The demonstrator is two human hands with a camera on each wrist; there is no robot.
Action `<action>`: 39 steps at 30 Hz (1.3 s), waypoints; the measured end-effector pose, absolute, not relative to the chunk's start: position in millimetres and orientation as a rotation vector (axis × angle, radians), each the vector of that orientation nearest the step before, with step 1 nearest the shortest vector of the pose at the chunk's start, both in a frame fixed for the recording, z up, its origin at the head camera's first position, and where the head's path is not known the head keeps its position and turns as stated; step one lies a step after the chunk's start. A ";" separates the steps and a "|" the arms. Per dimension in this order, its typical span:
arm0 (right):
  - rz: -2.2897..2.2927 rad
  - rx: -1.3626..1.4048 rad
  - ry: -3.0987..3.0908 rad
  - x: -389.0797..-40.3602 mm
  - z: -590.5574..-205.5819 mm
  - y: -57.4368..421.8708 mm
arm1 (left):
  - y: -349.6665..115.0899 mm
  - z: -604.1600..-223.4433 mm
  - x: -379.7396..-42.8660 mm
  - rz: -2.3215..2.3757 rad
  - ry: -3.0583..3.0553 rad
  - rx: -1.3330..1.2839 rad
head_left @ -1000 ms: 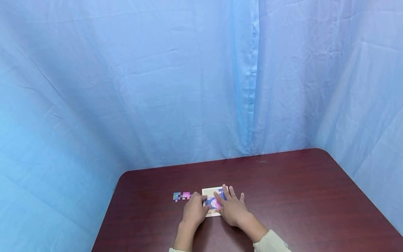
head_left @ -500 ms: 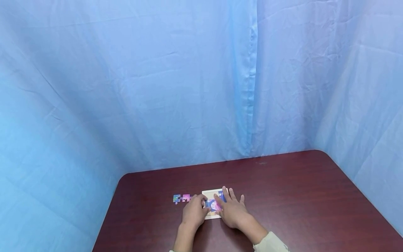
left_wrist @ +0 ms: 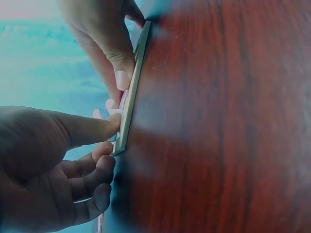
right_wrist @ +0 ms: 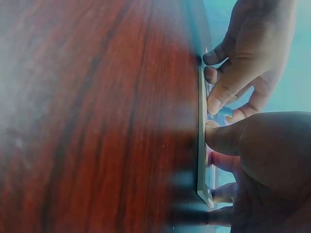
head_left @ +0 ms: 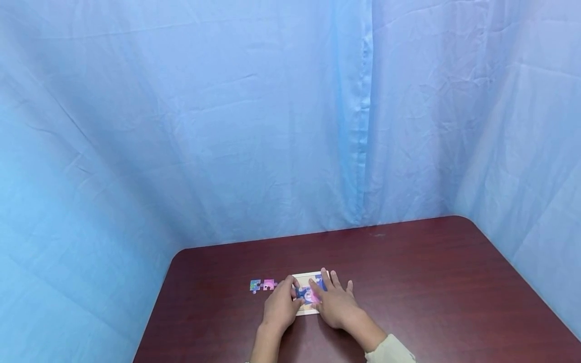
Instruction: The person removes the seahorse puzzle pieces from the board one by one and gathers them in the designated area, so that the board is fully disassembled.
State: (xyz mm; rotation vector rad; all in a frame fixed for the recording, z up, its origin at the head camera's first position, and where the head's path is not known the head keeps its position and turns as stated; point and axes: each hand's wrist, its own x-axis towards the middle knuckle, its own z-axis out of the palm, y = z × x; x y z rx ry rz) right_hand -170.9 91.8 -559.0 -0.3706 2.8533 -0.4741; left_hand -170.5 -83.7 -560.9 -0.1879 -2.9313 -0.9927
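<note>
A small jigsaw in a pale tray [head_left: 307, 312] lies on the table, with several pink and blue pieces [head_left: 309, 296] in it. Over the tray's left side, my left hand [head_left: 280, 306] pinches a blue puzzle piece [right_wrist: 224, 114] between thumb and finger; the piece is tilted up in the right wrist view. My right hand [head_left: 338, 303] lies with spread fingers across the right side, its thumb [right_wrist: 214, 136] pressing near the front edge. Bare tan backing [head_left: 304, 280] shows at the upper left. The hands hide parts of the jigsaw.
Left of the tray lie a blue-green puzzle piece [head_left: 255, 285] and a pink puzzle piece [head_left: 269, 285], near the left hand. They rest on a dark red wooden table [head_left: 408, 282]. Light blue curtains [head_left: 272, 126] hang behind and at both sides.
My left hand's index finger has shifted slightly up and right over the tray, and the blue piece under it has shifted. The right hand stays in place.
</note>
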 end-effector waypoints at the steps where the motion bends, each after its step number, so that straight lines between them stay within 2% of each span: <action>1: -0.471 -0.374 2.851 -170.9 -559.4 91.4 | -84.4 -561.0 -170.3 -0.997 -2.934 -0.187; 23: -0.498 -0.374 2.856 -169.5 -558.9 91.7 | -90.7 -564.6 -165.0 -1.037 -2.845 -0.259; 39: -0.508 -0.378 2.847 -170.0 -558.2 93.6 | -95.7 -564.5 -166.4 -1.064 -2.841 -0.202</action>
